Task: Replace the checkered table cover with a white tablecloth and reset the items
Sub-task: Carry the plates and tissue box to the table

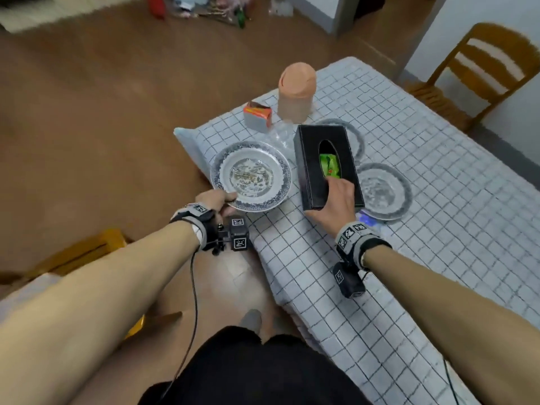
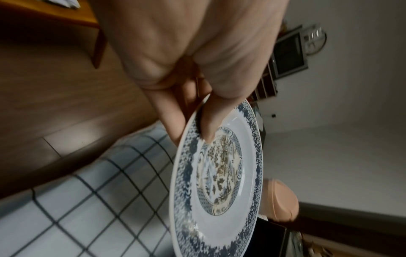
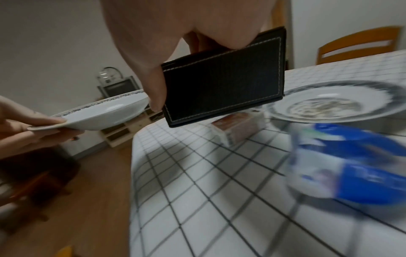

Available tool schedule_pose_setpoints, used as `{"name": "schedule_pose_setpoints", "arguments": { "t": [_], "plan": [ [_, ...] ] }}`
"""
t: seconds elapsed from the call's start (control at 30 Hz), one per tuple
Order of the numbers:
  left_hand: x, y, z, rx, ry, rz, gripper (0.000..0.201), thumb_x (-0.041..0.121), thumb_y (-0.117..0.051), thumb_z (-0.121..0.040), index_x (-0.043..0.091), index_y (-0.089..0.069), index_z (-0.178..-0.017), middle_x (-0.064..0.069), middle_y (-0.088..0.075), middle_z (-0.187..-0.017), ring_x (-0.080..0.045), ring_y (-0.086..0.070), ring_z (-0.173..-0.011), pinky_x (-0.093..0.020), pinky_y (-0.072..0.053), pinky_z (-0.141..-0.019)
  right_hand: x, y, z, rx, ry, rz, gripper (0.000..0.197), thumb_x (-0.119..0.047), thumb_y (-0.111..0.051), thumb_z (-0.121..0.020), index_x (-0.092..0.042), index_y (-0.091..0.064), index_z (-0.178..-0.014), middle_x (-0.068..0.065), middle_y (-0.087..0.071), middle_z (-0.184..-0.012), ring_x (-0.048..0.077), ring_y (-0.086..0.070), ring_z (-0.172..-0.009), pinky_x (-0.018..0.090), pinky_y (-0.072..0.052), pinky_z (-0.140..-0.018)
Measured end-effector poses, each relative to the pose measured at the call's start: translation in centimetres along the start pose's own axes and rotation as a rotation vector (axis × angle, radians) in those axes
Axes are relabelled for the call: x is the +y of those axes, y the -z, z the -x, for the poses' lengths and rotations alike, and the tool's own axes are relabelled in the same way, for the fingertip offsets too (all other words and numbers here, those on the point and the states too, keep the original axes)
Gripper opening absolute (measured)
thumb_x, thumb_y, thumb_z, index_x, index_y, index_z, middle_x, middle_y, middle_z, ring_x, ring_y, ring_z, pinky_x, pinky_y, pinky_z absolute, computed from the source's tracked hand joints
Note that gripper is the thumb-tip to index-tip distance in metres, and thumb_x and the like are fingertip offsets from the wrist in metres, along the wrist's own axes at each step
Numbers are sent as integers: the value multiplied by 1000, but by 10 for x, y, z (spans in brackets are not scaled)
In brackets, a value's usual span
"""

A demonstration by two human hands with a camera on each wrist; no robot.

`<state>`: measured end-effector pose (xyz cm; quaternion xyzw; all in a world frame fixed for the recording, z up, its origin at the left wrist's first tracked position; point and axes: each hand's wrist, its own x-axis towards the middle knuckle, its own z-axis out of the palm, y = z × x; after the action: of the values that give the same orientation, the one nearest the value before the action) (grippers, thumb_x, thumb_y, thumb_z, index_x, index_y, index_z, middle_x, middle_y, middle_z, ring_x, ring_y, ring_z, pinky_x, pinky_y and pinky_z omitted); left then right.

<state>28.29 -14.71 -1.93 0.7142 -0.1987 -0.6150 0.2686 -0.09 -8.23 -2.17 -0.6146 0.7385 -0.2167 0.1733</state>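
From the head view, the left hand (image 1: 216, 200) pinches the near rim of a blue-patterned plate (image 1: 251, 176) held out past the table's corner, while the right hand (image 1: 336, 201) clamps the near end of a black tissue box (image 1: 324, 165), fingers curled over its top. The checkered cover (image 1: 409, 200) lies across the whole table, with two more plates (image 1: 382, 191), a peach lidded bin (image 1: 296, 93) and a small carton (image 1: 257, 115) on it, so clearing looks only partly done; no white cloth is in sight.

The left wrist view shows the thumb (image 2: 211, 121) pressed on the plate's patterned rim with fingers underneath. A pinch this close to the edge leaves the plate tilted; sliding fingers further beneath would steady it.

In the right wrist view the box (image 3: 222, 87) hangs clear above the cloth, thumb down one side (the far fingers are hidden). A blurred blue-labelled bottle (image 3: 351, 165) lies just below, so carry the box away high enough to clear it.
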Motion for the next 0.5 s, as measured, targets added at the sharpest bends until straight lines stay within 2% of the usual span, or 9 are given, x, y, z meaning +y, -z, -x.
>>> {"name": "schedule_pose_setpoints", "arguments": {
  "t": [0.07, 0.1, 0.13, 0.17, 0.2, 0.3, 0.4, 0.47, 0.5],
  "plan": [
    [-5, 22, -3, 59, 15, 40, 23, 8, -72, -84, 6, -58, -66, -9, -64, -54, -21, -53, -47, -34, -43, -54, -21, -15, -14, -23, 67, -23, 98, -41, -92, -60, -6, -45, -137, 12, -50, -133, 27, -33, -131, 37, -33, -114],
    [-8, 34, -5, 75, 30, 72, 19, 8, -72, -85, 3, -61, -70, -10, -68, -59, -23, -60, -53, -34, -50, -58, -32, -23, -20, -30, 105, -33, 96, -41, -92, -60, -6, -45, -136, 12, -50, -131, 28, -34, -129, 37, -34, -112],
    [-12, 44, -7, 98, 50, 118, 13, 7, -73, -84, 1, -65, -77, -12, -72, -68, -25, -66, -65, -36, -56, -70, -43, -30, -25, -38, 141, -41, 94, -40, -92, -60, -6, -46, -135, 12, -51, -129, 28, -35, -127, 38, -36, -111],
    [-15, 56, -9, 117, 68, 153, 9, 7, -74, -84, 0, -68, -84, -14, -74, -75, -26, -69, -74, -38, -56, -79, -55, -36, -29, -51, 173, -50, 93, -40, -92, -60, -7, -47, -134, 12, -50, -127, 29, -36, -126, 39, -37, -109],
    [-17, 67, -11, 137, 78, 183, 9, 5, -73, -84, 0, -69, -90, -15, -75, -78, -27, -69, -75, -39, -55, -81, -67, -43, -33, -68, 200, -55, 92, -39, -92, -60, -7, -47, -133, 12, -50, -126, 29, -37, -125, 40, -38, -109],
    [-18, 97, -19, 157, 86, 283, 8, 1, -68, -87, -2, -66, -95, -16, -74, -75, -23, -65, -57, -34, -50, -64, -102, -64, -45, -112, 293, -42, 90, -36, -92, -59, -6, -47, -130, 13, -50, -125, 31, -39, -122, 40, -38, -107],
    [-12, 132, -35, 172, 99, 381, 11, -2, -66, -88, -3, -65, -98, -17, -75, -81, -22, -69, -59, -26, -53, -56, -139, -91, -61, -165, 344, -38, 88, -38, -93, -57, -7, -49, -126, 12, -52, -120, 31, -40, -120, 41, -40, -104],
    [-1, 157, -51, 186, 92, 433, 12, -4, -65, -88, -3, -65, -101, -16, -74, -91, -20, -70, -55, -27, -55, -46, -166, -111, -76, -190, 367, -21, 86, -39, -93, -56, -8, -50, -124, 12, -53, -118, 31, -40, -119, 43, -42, -102],
    [7, 170, -59, 190, 92, 443, 14, -4, -65, -89, -3, -65, -102, -16, -73, -94, -19, -70, -54, -28, -56, -45, -180, -121, -84, -199, 372, -12, 86, -39, -93, -55, -8, -50, -123, 12, -53, -118, 32, -40, -119, 43, -42, -102]
  ]
}}
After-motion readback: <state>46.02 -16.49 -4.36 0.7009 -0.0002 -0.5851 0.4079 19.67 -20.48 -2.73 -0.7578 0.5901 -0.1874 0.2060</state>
